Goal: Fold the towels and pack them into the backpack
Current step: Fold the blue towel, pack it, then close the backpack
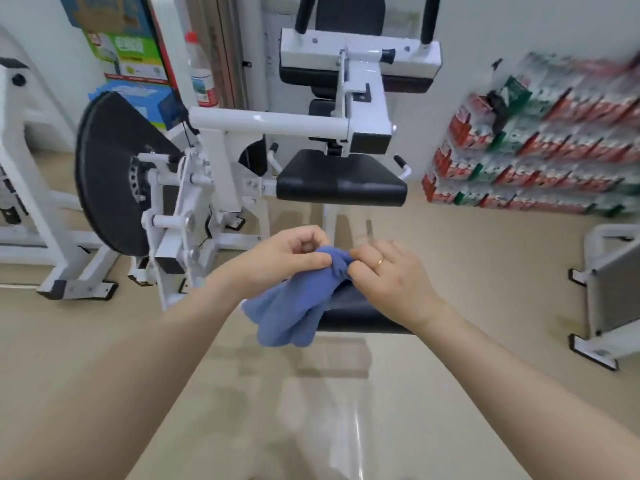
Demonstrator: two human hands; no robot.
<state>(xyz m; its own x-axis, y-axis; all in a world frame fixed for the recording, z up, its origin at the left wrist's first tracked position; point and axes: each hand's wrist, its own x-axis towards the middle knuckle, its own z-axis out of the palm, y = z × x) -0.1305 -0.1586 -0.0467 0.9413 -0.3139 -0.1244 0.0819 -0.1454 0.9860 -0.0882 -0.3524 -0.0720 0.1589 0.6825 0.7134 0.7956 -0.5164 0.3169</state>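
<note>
In the head view, both arms reach forward and meet over a blue towel [294, 299]. The left hand [287, 258] is closed in a pinch on the towel's top edge, thumb against curled fingers, and the right hand [388, 271], with a ring on one finger, pinches the same bunched edge just beside it. The two grips sit close together, probably because the person is hunting for a corner or hem to spread the cloth out before folding.

The rest of the towel hangs crumpled below the hands, partly draped over the near edge of a black padded bench [360, 313], which seems to serve as the working surface. That support likely keeps the cloth off the floor [311, 410].

A white gym machine [277, 126] stands behind, and stacked drink cartons [540, 147] line the right wall. No backpack is visible, so packing looks some way off.
</note>
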